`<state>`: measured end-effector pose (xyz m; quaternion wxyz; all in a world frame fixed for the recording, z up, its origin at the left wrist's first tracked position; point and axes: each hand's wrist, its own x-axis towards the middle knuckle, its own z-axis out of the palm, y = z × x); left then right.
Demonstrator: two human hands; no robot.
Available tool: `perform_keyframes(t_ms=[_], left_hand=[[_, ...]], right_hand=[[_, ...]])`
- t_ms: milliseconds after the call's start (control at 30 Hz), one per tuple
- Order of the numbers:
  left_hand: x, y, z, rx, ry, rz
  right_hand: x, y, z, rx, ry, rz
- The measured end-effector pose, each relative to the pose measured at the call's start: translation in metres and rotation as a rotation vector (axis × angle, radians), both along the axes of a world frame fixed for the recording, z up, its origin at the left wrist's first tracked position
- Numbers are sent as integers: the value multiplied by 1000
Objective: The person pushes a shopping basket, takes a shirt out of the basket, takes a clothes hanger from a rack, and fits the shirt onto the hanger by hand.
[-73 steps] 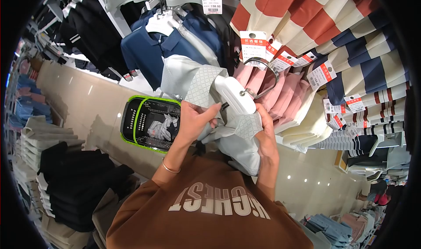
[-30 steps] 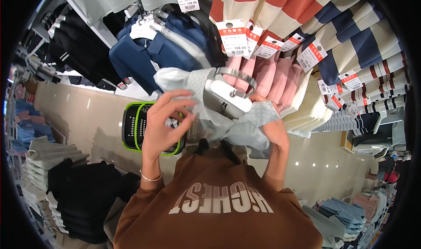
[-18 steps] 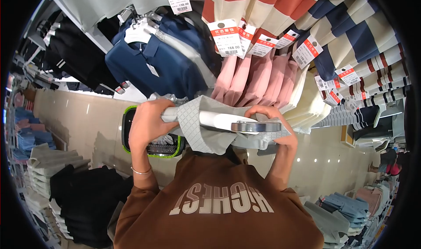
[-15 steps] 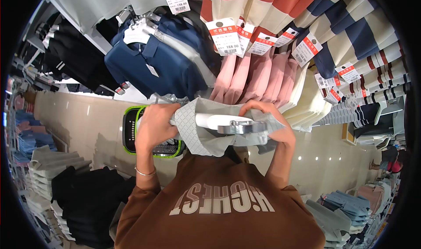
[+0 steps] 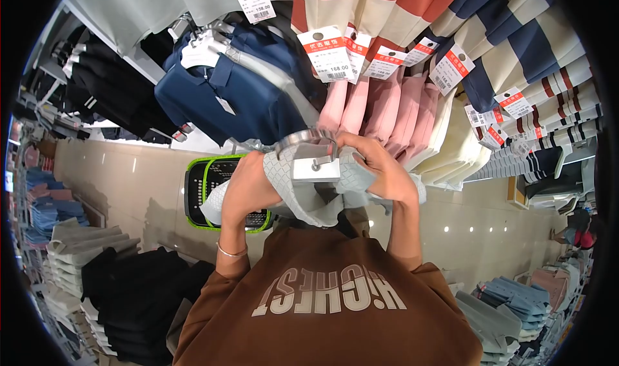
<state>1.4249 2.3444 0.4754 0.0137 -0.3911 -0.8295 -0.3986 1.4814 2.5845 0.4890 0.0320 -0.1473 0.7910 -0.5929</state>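
A light grey garment with a fine lattice pattern hangs between my two hands in front of my chest. A white hanger shows at its neck opening, with a wide metal hook that stands away from me. On the left side, my left hand is closed around the garment's shoulder, and most of its fingertips are hidden. My right hand grips the opposite shoulder close to the hanger, fingers curled into the cloth.
Ahead hang navy polo shirts, pink garments and striped tops with price tags. A black basket with a green rim is on the floor behind my left hand. Folded black clothes lie lower left, folded blue ones lower right.
The hanger has turned, so its metal hook now points away from me instead of toward the right. My left hand has shifted right, and my right hand slightly left and away from me.
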Motion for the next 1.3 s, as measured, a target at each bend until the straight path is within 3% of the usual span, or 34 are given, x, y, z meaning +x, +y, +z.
perform_keyframes(t_ms=[100,167,267,300,433,533,700,933,1033,1300], left_hand=[[-1,2,4,7,-10,32],[-4,3,0,-19,-63,119],[-6,5,19,70,202,191],[-2,1,28,8,222,223],[11,-6,55,239,172,228],[22,6,72,48,-16,59],[6,19,49,-311,248,80],[-2,3,61,-265,238,68],[-6,-8,84,-449,241,49],[-18,-9,73,-362,425,-33]], right_hand=[[2,2,8,133,-91,-25],[3,8,-24,82,0,-229],[4,7,2,-24,35,-306],[4,7,10,-56,63,-303],[-7,10,29,-132,164,-344],[-21,12,40,-82,122,-355],[-40,11,44,-26,146,-344],[-49,22,32,146,122,-492],[-50,26,28,186,140,-482],[-43,18,43,128,130,-398]])
